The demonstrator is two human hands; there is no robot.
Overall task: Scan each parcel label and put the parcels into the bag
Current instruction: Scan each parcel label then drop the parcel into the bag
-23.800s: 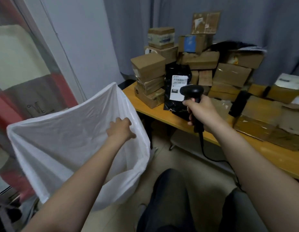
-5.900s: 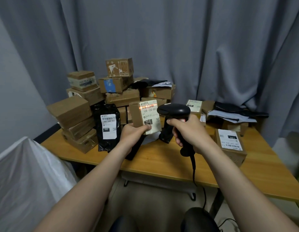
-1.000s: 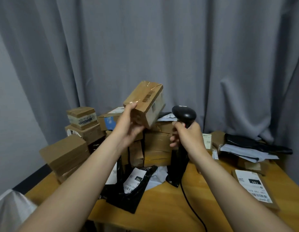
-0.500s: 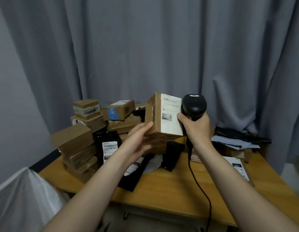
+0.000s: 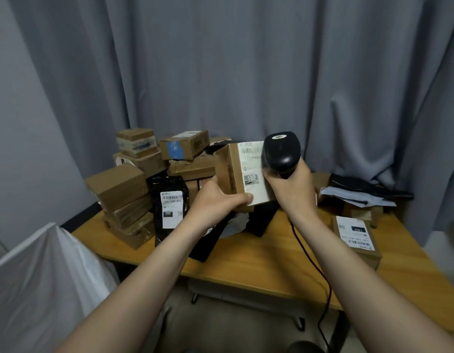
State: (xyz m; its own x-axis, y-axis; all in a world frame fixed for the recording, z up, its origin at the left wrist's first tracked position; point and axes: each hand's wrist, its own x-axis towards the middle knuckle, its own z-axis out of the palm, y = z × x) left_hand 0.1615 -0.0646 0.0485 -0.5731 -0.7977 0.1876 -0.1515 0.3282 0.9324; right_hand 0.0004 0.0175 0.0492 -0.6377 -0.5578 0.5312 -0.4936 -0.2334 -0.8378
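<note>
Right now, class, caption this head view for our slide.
Left hand holds a labelled parcel; right hand grips the scanner by its label.

- Brown matt cardboard parcel with white paper label.
- Glossy black plastic scanner.
- Smooth wooden table.
- Thin white plastic bag.
- Grey cloth curtain.

Held upright above wooden table in left hand: 1 cardboard parcel, white label facing camera, print blurred, possibly "122". Gripped in right hand: black corded scanner, just beside label. Lower left: white bag.
</note>
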